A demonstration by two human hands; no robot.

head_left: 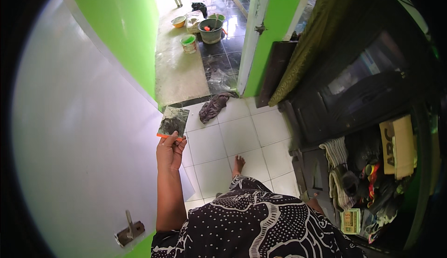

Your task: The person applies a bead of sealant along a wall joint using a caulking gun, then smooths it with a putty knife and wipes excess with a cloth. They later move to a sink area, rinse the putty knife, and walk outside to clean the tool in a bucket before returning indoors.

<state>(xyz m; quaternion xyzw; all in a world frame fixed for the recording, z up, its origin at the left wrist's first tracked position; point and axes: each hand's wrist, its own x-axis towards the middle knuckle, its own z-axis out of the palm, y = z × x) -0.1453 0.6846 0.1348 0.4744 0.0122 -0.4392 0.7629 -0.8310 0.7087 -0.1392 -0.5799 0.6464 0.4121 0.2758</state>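
Observation:
My left hand (171,151) is raised in front of the white door (88,132), its fingers and thumb closed on the lower edge of a putty scraper (172,121). The scraper is a flat, squarish blade with a bright orange strip along the gripped edge. Dark and pale smears cover its face. Beyond it, a crumpled dark cloth (217,107) lies on the floor by the threshold. My right hand does not show.
White tiles (240,134) lie underfoot. Past the doorway stand a dark bucket (211,33), a green-rimmed pail (188,45) and an orange basin (178,22). On the right, a dark cabinet (358,90) rises beside piled clothes (336,165) and a cardboard box (397,147).

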